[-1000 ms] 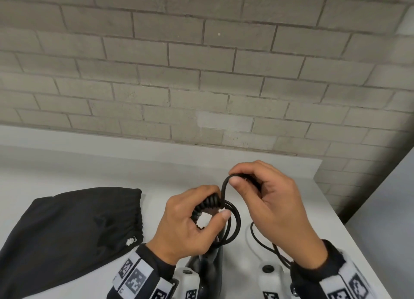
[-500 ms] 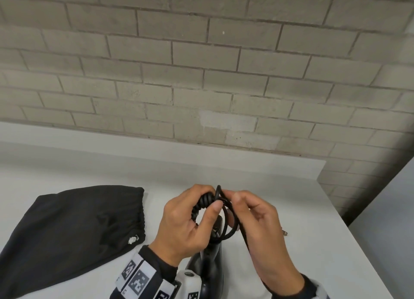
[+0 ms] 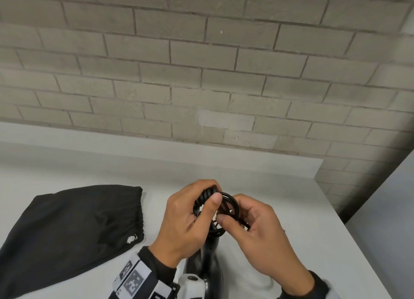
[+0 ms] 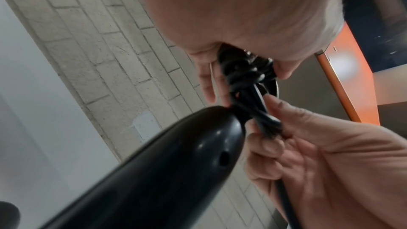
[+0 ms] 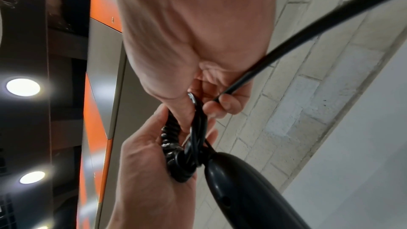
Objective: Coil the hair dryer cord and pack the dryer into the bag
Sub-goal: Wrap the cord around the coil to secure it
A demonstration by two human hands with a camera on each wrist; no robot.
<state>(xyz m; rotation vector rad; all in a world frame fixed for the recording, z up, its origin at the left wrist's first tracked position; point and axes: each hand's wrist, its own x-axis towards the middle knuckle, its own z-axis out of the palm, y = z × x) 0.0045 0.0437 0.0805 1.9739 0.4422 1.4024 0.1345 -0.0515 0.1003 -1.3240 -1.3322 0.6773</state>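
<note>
Hair dryer cord (image 3: 226,205) during coiling, held above the middle of the near edge of the white desk (image 3: 291,209). Handling, as judged: the smooth black flex looks light and springy, likely to spring out of its loops if released; the ribbed strain-relief section (image 5: 170,138) is stiffer and gives a surer purchase. The best hold is probably where all loops cross, next to the handle end. The left hand (image 3: 186,222) has thumb and fingers curled round the ribbed section and the gathered loops, clamped on the cord. The right hand (image 3: 259,236) pinches the loops from the other side, with the free run of cord passing out through its palm in the right wrist view. The hair dryer (image 3: 209,267) hangs below the hands, handle end uppermost; its glossy black shell looks rigid, fairly slippery and heavier than the cord, so it may swing on the cord if unsupported. Whether its lower end rests on the desk cannot be told. The bag (image 3: 74,231), soft black fabric with a gathered mouth, lies flat at the near left of the desk, well apart from the hands
</note>
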